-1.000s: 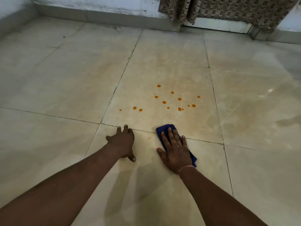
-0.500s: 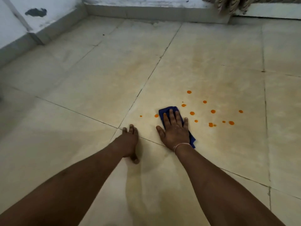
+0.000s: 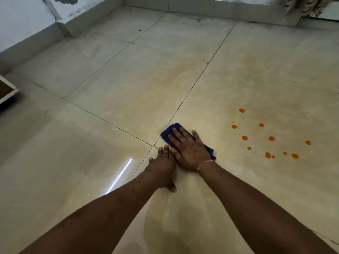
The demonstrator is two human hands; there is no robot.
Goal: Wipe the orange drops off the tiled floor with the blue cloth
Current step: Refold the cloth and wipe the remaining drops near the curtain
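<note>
The right hand (image 3: pixel 190 149) is lying flat and open on the blue cloth (image 3: pixel 169 132), pressing it on the tiled floor (image 3: pixel 128 85). The left hand (image 3: pixel 162 164) is resting open beside it. The orange drops (image 3: pixel 267 140) are sitting off to the right, so it should be pushing firmly that way.

Right hand (image 3: pixel 190 150) pressed flat, fingers spread, on the blue cloth (image 3: pixel 167 132), pinning it to the tiled floor (image 3: pixel 128 85) just past a crossing of grout lines. Thin pale band around that wrist. Left hand (image 3: pixel 162 166) planted palm-down at the cloth's 7 o'clock, fingertips touching the right hand's thumb side. Orange drops (image 3: pixel 268 139) scattered at 3 o'clock from the cloth, well apart from it, untouched. Bright streak of reflected light (image 3: pixel 120 176) at 8 o'clock from the left hand. Grey skirting (image 3: pixel 201 6) along the far wall at 12 o'clock; patterned curtain (image 3: pixel 308 6) at 2 o'clock.
</note>
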